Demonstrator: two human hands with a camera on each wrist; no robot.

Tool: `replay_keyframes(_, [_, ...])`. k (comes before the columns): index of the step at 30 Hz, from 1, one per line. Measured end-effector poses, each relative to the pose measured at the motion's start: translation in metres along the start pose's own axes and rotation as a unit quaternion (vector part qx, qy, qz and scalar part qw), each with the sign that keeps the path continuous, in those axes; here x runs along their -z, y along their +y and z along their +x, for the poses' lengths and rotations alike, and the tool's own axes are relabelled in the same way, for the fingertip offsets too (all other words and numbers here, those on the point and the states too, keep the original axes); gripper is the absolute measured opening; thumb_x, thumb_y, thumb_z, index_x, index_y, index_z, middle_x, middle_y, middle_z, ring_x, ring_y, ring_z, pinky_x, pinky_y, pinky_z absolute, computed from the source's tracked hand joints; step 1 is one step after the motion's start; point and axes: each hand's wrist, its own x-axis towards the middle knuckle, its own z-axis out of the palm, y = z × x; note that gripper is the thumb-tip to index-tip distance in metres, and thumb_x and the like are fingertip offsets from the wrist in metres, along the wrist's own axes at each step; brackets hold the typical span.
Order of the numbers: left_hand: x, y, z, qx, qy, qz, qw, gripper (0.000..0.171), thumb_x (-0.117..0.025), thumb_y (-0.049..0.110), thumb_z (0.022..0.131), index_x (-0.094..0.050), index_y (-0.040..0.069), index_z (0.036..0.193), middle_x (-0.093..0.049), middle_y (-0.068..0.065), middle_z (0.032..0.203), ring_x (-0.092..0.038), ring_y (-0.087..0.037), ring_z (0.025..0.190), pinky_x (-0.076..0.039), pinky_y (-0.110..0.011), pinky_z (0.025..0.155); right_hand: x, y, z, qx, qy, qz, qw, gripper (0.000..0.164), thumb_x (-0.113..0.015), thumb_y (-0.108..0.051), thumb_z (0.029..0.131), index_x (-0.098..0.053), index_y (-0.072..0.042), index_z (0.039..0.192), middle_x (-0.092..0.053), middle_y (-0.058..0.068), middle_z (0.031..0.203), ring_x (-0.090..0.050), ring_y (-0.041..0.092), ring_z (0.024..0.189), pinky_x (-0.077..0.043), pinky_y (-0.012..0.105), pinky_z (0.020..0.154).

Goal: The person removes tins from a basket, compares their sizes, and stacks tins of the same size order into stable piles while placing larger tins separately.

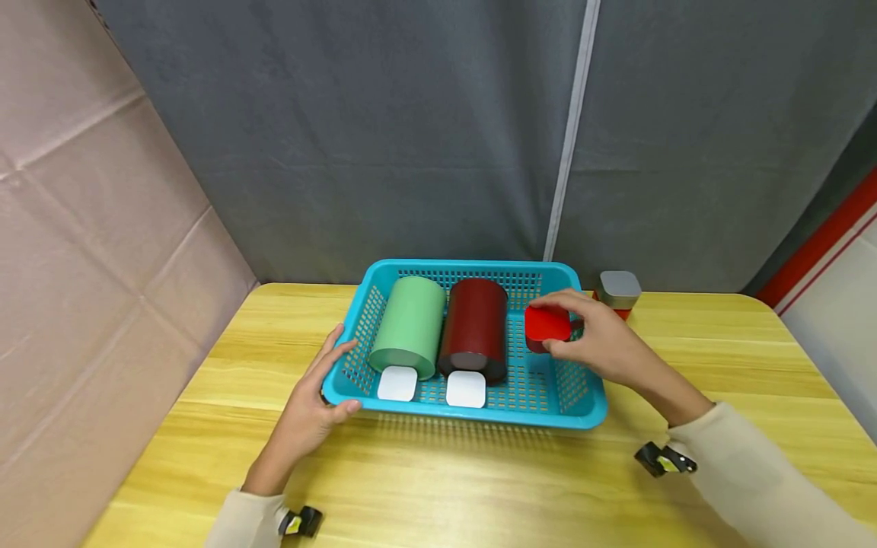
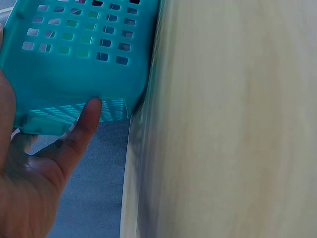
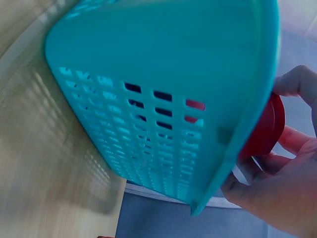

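Note:
A blue plastic basket (image 1: 548, 418) with perforated walls stands on the wooden table. My left hand (image 1: 308, 411) holds its front left corner, fingers along the end wall and thumb at the front rim. Over the right part of the basket, my right hand (image 1: 596, 339) pinches a small dark red container with a bright red top (image 1: 546, 323) between thumb and fingers. In the right wrist view, the red container (image 3: 265, 129) shows just past the basket rim. A green cylinder (image 1: 409, 320) and a dark red cylinder (image 1: 476, 320) lie side by side inside the basket.
Two white rounded-square pieces (image 1: 397, 383) sit at the basket's front wall, before the cylinders. Behind the right hand stands a small container with a grey top (image 1: 620, 285) and a red lower part. A grey curtain (image 1: 384, 152) hangs along the table's back edge.

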Motion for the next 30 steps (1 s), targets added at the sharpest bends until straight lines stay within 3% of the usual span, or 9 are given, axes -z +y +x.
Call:
replay_keyframes(5, [0.000, 0.000, 0.000, 0.000, -0.001, -0.001, 1.0000, 0.086, -0.086, 0.006, 0.080, -0.048, 0.015, 0.157, -0.014, -0.013, 0.177, -0.025, -0.050, 0.156, -0.043, -0.006, 0.101, 0.011, 0.004, 0.000, -0.009, -0.003, 0.026, 1.000, 0.053, -0.075, -0.010, 0.090, -0.062, -0.007, 0.142, -0.059, 0.016, 0.136, -0.053, 0.034, 0.118, -0.057, 0.033, 0.081])
replay_keyframes(13, [0.001, -0.002, 0.000, -0.003, -0.001, 0.006, 1.0000, 0.087, -0.086, 0.007, 0.080, -0.047, 0.017, 0.157, -0.014, -0.009, 0.177, -0.024, -0.049, 0.156, -0.042, -0.006, 0.101, 0.030, 0.015, 0.002, -0.030, -0.004, 0.078, 0.996, 0.049, -0.072, -0.011, 0.096, -0.061, -0.007, 0.143, -0.057, 0.017, 0.140, -0.055, 0.035, 0.113, -0.056, 0.023, 0.080])
replay_keyframes(20, [0.000, -0.002, 0.000, -0.002, -0.001, 0.011, 0.9999, 0.086, -0.086, 0.008, 0.080, -0.048, 0.017, 0.157, -0.015, -0.007, 0.177, -0.024, -0.049, 0.156, -0.041, -0.005, 0.102, 0.055, 0.028, 0.004, -0.075, 0.002, 0.095, 0.993, 0.050, -0.069, -0.015, 0.100, -0.056, -0.009, 0.148, -0.050, 0.018, 0.151, -0.052, 0.040, 0.125, -0.058, 0.019, 0.081])
replay_keyframes(25, [0.000, -0.002, 0.000, -0.002, -0.001, 0.013, 0.9999, 0.086, -0.086, 0.008, 0.081, -0.048, 0.016, 0.157, -0.015, 0.000, 0.177, -0.025, -0.049, 0.156, -0.041, -0.005, 0.102, 0.069, 0.043, 0.007, -0.096, 0.009, 0.078, 0.992, 0.051, -0.067, -0.019, 0.102, -0.053, -0.011, 0.151, -0.049, 0.013, 0.152, -0.045, 0.032, 0.128, -0.056, 0.017, 0.083])
replay_keyframes(30, [0.000, -0.002, 0.001, -0.003, -0.002, 0.010, 0.9999, 0.086, -0.086, 0.008, 0.080, -0.048, 0.015, 0.157, -0.015, -0.005, 0.177, -0.024, -0.049, 0.156, -0.041, -0.006, 0.102, 0.080, 0.060, 0.011, -0.102, 0.018, 0.067, 0.992, 0.050, -0.065, -0.021, 0.104, -0.053, -0.012, 0.151, -0.051, 0.007, 0.147, -0.048, 0.020, 0.121, -0.055, 0.016, 0.083])
